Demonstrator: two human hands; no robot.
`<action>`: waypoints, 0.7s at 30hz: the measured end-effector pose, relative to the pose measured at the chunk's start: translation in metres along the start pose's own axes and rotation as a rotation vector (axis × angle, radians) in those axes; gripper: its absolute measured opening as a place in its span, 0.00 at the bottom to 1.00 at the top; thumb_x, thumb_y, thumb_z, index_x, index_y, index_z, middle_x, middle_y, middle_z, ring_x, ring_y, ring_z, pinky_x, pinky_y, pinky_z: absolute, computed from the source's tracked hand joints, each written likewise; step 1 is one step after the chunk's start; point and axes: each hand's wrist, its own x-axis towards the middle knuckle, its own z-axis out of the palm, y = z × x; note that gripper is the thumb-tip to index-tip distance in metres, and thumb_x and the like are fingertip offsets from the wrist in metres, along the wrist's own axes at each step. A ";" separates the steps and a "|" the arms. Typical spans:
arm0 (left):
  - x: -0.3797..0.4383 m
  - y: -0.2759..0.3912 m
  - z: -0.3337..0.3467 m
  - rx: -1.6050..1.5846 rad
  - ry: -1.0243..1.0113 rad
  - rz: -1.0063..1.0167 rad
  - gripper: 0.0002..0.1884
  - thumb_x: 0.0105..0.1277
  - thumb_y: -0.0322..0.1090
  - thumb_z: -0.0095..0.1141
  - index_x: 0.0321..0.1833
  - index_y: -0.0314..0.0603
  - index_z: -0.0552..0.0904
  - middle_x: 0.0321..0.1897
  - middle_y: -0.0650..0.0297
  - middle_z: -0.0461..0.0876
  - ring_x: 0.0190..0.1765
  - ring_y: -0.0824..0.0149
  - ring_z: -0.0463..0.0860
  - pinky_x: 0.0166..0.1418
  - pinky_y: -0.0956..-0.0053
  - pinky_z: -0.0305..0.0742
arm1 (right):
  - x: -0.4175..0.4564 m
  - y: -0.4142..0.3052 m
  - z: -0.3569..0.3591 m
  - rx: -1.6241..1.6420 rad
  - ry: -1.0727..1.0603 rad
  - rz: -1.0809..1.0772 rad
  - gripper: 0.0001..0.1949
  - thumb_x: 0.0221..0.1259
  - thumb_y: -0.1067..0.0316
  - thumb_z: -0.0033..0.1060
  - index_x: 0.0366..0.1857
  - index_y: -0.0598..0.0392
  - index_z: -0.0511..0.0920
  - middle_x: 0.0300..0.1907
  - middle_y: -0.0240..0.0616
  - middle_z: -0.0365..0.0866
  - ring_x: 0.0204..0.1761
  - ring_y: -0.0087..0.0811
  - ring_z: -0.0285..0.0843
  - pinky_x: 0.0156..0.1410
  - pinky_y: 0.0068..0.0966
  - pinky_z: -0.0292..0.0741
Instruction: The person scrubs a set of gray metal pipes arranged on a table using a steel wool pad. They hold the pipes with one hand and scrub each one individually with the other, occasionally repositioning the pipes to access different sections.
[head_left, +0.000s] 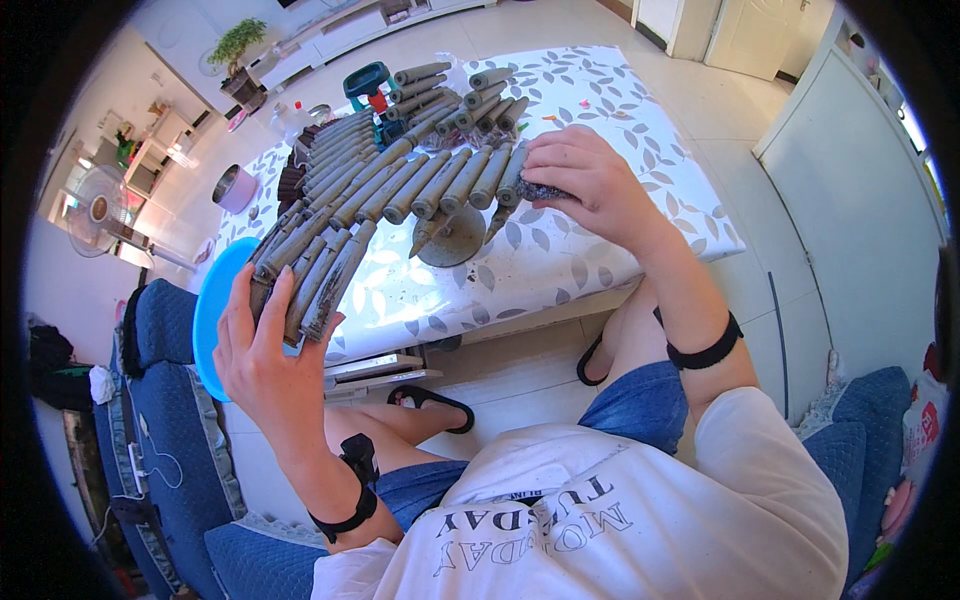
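Observation:
A craft model (390, 180) built of joined, tarnished metal cartridge cases lies across the table. My left hand (262, 352) grips the near left end of it, around several dark, worn cases (330, 281). At the right end of the front row, my right hand (592, 180) holds a dark grey scouring pad (546, 193), possibly steel wool, against the last case (512, 174). Below this row are a round metal disc (454, 244) and two pointed pieces shaped like bullets. The fingertips of my left hand are partly hidden behind the cases.
A leaf-patterned tablecloth (600, 262) covers the table. A blue basin (214, 322) stands beside its left edge. Behind the model is a green and red device (367, 86). A metal pot (234, 187) sits at far left, near a fan (101, 210). Blue sofa parts (169, 420) flank me.

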 end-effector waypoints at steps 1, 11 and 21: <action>0.000 0.000 0.000 -0.004 -0.001 0.000 0.34 0.40 0.44 0.82 0.57 0.53 0.88 0.66 0.63 0.80 0.61 0.59 0.80 0.58 0.60 0.72 | -0.003 -0.002 0.003 -0.029 0.046 -0.011 0.16 0.45 0.69 0.77 0.41 0.55 0.85 0.50 0.37 0.85 0.60 0.40 0.78 0.66 0.38 0.74; 0.001 -0.002 0.000 -0.002 0.002 0.006 0.34 0.41 0.44 0.82 0.57 0.53 0.88 0.66 0.63 0.80 0.61 0.59 0.80 0.58 0.61 0.72 | -0.017 -0.001 0.010 0.459 0.298 0.490 0.10 0.56 0.73 0.75 0.41 0.56 0.85 0.41 0.32 0.84 0.46 0.26 0.80 0.54 0.24 0.76; 0.001 -0.001 0.001 -0.012 0.002 0.002 0.34 0.39 0.42 0.83 0.56 0.52 0.88 0.66 0.63 0.80 0.62 0.58 0.80 0.58 0.61 0.72 | -0.010 0.014 -0.003 0.287 -0.134 0.583 0.22 0.66 0.52 0.66 0.56 0.58 0.82 0.54 0.45 0.77 0.56 0.40 0.77 0.62 0.33 0.75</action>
